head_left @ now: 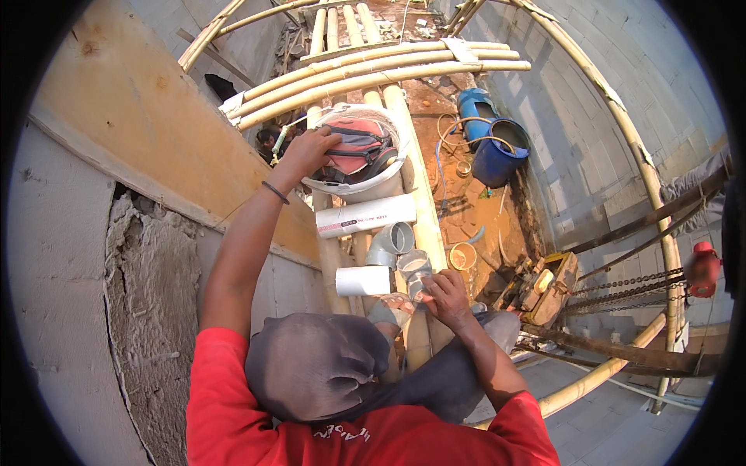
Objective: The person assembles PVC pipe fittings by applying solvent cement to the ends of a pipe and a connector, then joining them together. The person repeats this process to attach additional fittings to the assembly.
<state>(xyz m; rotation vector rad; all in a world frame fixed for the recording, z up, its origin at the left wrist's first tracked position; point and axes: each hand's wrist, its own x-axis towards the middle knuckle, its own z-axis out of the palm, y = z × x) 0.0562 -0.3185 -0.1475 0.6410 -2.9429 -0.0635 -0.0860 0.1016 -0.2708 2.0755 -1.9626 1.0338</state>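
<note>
Grey fitting in right hand, fingers curled | left hand half-curled on red bag, hold unclear | best keep fitting braced

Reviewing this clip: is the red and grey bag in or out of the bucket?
In: the bag sits inside the rim of the bucket, and the left hand reaches over to it.

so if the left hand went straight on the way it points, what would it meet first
The left hand would first meet the red and dark grey bag in the white bucket; the two look to be touching, though depth is hard to judge.
</note>
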